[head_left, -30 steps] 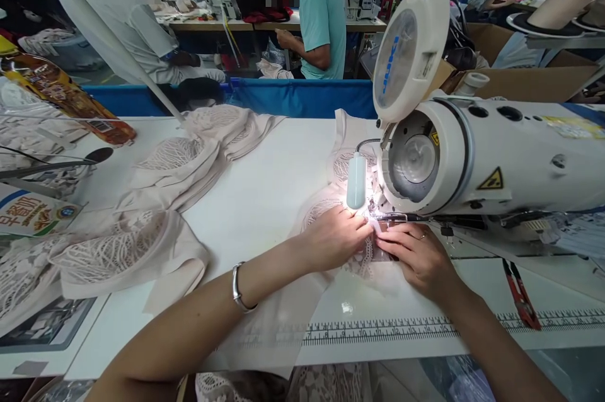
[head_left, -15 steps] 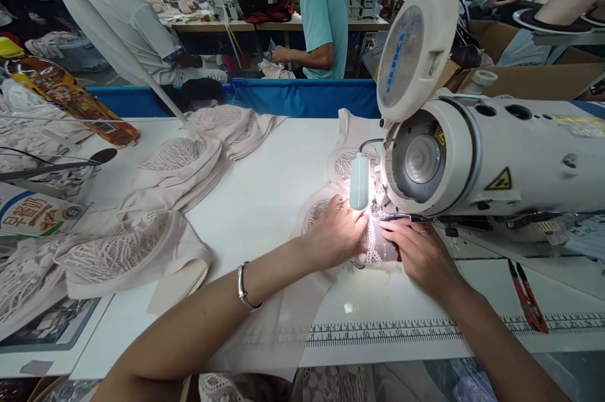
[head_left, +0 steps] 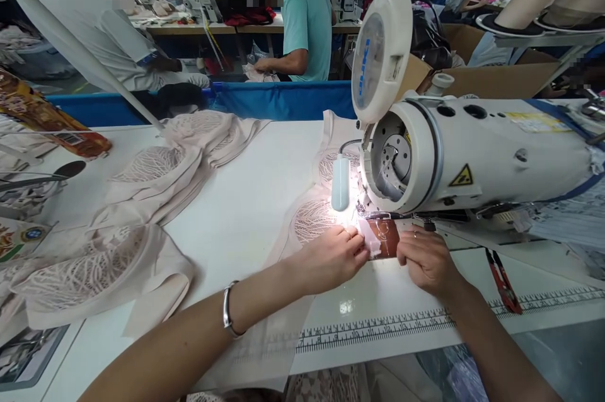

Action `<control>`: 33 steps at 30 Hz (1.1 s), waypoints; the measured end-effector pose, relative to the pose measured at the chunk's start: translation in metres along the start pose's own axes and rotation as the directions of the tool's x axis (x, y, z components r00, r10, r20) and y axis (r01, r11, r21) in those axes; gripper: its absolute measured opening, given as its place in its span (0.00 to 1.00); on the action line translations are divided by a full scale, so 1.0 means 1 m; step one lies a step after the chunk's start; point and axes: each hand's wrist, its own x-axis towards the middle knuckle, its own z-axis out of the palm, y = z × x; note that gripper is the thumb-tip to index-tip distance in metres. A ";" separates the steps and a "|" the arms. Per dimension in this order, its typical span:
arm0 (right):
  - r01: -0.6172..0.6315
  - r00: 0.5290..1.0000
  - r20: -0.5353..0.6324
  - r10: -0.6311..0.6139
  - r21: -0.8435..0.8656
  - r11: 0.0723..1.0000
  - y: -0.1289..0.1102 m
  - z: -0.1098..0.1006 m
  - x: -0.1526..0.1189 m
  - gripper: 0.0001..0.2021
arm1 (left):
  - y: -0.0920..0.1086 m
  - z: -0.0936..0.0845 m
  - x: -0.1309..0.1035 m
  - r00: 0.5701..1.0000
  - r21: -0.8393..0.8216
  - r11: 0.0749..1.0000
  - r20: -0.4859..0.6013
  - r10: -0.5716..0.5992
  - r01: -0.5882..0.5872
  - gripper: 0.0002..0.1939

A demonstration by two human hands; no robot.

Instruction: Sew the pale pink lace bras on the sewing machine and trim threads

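A beige bra with lace cups [head_left: 314, 220] lies on the white table, reaching under the head of a white sewing machine [head_left: 491, 150]. My left hand [head_left: 333, 257] is closed on the near edge of the bra, just left of the needle area, where a pale strip shows past the fingertips. My right hand [head_left: 425, 261] rests to the right of a brown plate [head_left: 388, 238], its fingers curled; whatever they hold is hidden. A small lamp [head_left: 340, 184] lights the cloth between the hands. The machine's round end cover [head_left: 382, 52] stands open.
Stacked beige bras [head_left: 89, 269] cover the table's left side, near a drink bottle [head_left: 51, 115]. Red-handled snips [head_left: 503, 282] lie right of my right hand, and a printed ruler scale [head_left: 378, 331] runs along the front edge. Co-workers sit beyond a blue cloth [head_left: 283, 99].
My left hand has drawn back slightly from the needle. My right hand has left the cloth and its fingers have curled, uncovering the brown plate. The view has shifted right.
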 end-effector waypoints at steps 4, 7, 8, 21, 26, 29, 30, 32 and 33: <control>-0.045 0.998 0.038 0.047 -0.033 0.998 -0.002 0.003 0.004 0.17 | 0.004 0.000 0.001 1.000 -0.004 1.000 -0.006 0.004 -0.005 0.10; 0.032 0.997 0.074 -0.034 0.028 0.999 -0.002 0.003 0.005 0.16 | 0.006 0.000 0.001 1.000 -0.001 1.000 0.011 -0.008 0.008 0.10; 0.048 0.997 0.060 -0.050 0.038 0.998 -0.002 0.003 0.005 0.15 | 0.006 0.000 0.001 1.000 -0.003 1.000 0.019 -0.015 0.015 0.11; -0.035 0.997 0.064 0.043 -0.116 0.993 0.001 0.008 0.003 0.19 | -0.008 0.005 -0.001 0.994 -0.042 0.993 0.003 -0.110 0.110 0.18; -0.045 0.998 0.039 0.051 -0.152 0.987 0.002 0.008 -0.001 0.20 | -0.009 0.004 -0.001 0.993 -0.050 0.992 -0.015 -0.115 0.114 0.20; -0.069 0.997 0.013 0.073 -0.193 0.979 0.001 0.008 -0.001 0.18 | -0.011 0.005 -0.001 0.994 -0.061 0.992 -0.007 -0.113 0.112 0.21; -0.071 0.997 0.018 0.076 -0.200 0.977 0.001 0.008 0.000 0.17 | -0.013 0.005 -0.001 0.994 -0.066 0.991 -0.006 -0.113 0.113 0.21; -0.079 0.995 0.042 0.089 -0.206 0.975 0.000 0.009 0.001 0.17 | -0.016 0.006 -0.001 0.993 -0.074 0.990 -0.002 -0.119 0.118 0.21; -0.084 0.994 0.055 0.097 -0.205 0.975 0.001 0.010 0.001 0.17 | -0.017 0.006 -0.001 0.993 -0.079 0.989 0.003 -0.122 0.121 0.21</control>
